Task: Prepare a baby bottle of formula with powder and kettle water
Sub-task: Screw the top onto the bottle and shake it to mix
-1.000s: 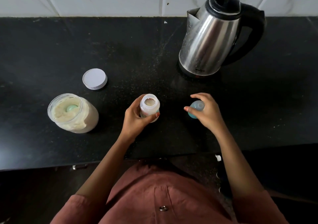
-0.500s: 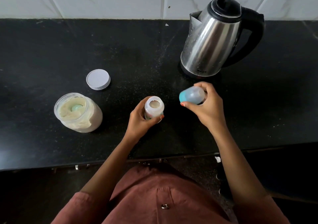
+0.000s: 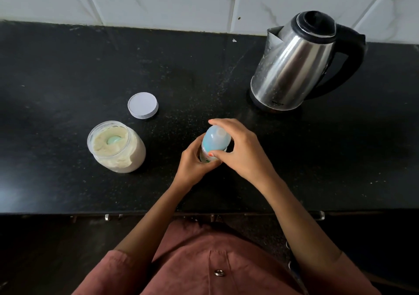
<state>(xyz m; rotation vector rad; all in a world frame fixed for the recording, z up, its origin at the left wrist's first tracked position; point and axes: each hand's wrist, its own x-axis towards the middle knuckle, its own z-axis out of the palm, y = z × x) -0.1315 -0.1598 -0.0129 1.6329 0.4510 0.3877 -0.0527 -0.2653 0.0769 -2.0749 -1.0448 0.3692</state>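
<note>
The baby bottle (image 3: 205, 156) stands upright on the black counter (image 3: 68, 72), and my left hand (image 3: 192, 162) grips its body. My right hand (image 3: 240, 152) holds the blue-ringed translucent cap (image 3: 215, 141) on top of the bottle's mouth, fingers curled over it. Most of the bottle is hidden by both hands. The open jar of formula powder (image 3: 116, 146) sits to the left with a green scoop (image 3: 112, 140) lying in the powder. The steel kettle (image 3: 297, 64) with a black handle stands at the back right.
The jar's white lid (image 3: 142, 105) lies flat on the counter behind the jar. A white tiled wall (image 3: 181, 0) runs along the back. The counter's front edge (image 3: 68, 213) is close to my body.
My right hand lifted the cap from the counter and carried it left onto the bottle's mouth. My left hand kept its grip on the bottle.
</note>
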